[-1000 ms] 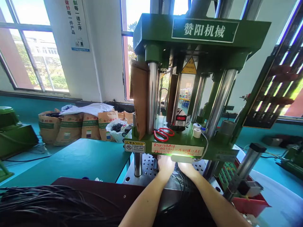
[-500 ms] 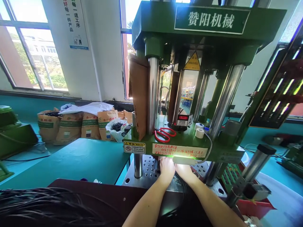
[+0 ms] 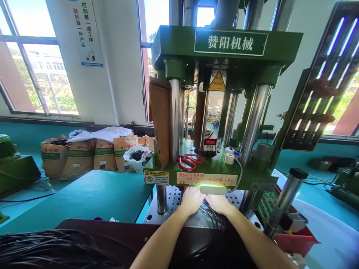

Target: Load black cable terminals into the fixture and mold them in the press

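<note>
My left hand [image 3: 191, 200] and my right hand [image 3: 217, 203] reach side by side under the lower green platen [image 3: 210, 175] of the green press machine [image 3: 224, 48]. Both rest on black cables [image 3: 211, 218] that run over the perforated metal bed [image 3: 174, 198]. The fingertips are hidden beneath the platen and washed out by a bright lamp [image 3: 213, 189], so I cannot see whether they are closed. Red-handled scissors [image 3: 190, 161] and white tape rolls [image 3: 229, 155] lie on top of the platen.
A bundle of black wires [image 3: 56, 250] lies at the lower left on a dark board. A teal table [image 3: 92, 194] stands to the left, with brown sacks [image 3: 81, 157] behind it. A red bin [image 3: 294, 239] and a steel cylinder [image 3: 283, 198] sit to the right.
Both hands stay under the platen and have drawn slightly closer together. The camera has tilted, so the machine sits lower in the picture.
</note>
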The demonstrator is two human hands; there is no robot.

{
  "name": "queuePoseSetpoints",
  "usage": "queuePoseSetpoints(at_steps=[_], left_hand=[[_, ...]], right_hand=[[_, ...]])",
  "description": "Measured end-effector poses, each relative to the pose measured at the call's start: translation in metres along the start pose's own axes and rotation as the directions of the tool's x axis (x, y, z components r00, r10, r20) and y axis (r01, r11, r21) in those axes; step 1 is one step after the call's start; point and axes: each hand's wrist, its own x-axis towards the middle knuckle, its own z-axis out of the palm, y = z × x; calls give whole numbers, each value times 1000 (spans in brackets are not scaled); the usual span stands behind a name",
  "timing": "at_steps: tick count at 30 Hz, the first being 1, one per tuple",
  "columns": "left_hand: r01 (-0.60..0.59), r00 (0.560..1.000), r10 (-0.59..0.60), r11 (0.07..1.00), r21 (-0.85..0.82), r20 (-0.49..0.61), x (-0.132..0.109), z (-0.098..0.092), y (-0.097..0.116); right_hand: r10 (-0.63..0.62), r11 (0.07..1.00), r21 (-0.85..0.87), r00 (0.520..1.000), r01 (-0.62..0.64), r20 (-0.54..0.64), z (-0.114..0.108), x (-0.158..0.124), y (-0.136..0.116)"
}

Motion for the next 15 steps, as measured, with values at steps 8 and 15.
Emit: queuePoseSetpoints(at_steps=[8, 15], left_hand=[[-75, 985, 77, 997, -20, 155, -1, 2, -19], [3, 973, 2, 1000, -19, 229, 6, 5, -18]], right_hand=[[-62, 998, 16, 995, 61, 78, 14, -1, 6], [-42, 999, 13, 997, 41, 70, 18, 5, 6]])
